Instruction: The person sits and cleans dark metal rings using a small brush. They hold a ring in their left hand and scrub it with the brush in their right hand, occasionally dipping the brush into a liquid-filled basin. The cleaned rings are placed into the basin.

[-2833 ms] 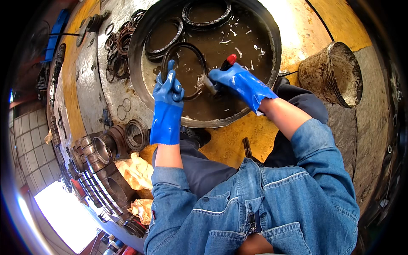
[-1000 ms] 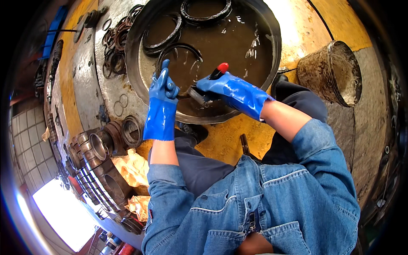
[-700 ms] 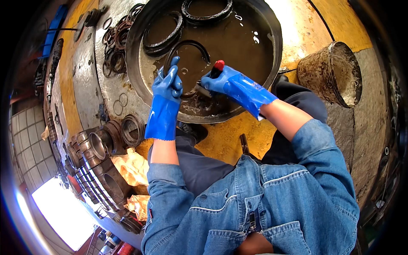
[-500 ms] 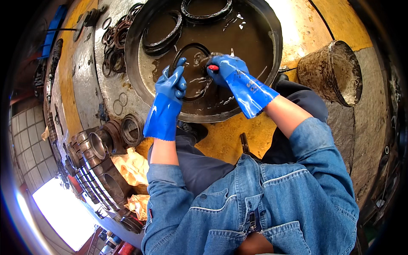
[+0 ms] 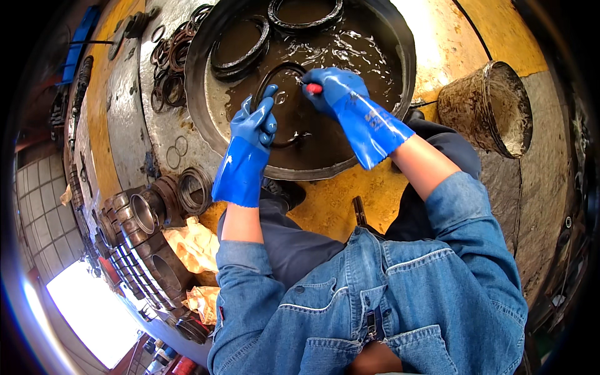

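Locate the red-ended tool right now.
In the head view's upper middle, the red-ended tool is in the right hand, over the basin, beside the dark ring in the left hand.

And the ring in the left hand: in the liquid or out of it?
Partly in: the upper arc of the black ring shows above the brown liquid, while part of its right side disappears below the surface.

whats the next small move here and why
Probably draw the red-ended tool down the right side of the dark circular ring: the blue-gloved left hand holds the ring's left side, and the blue-gloved right hand grips the tool beside the ring's upper right.
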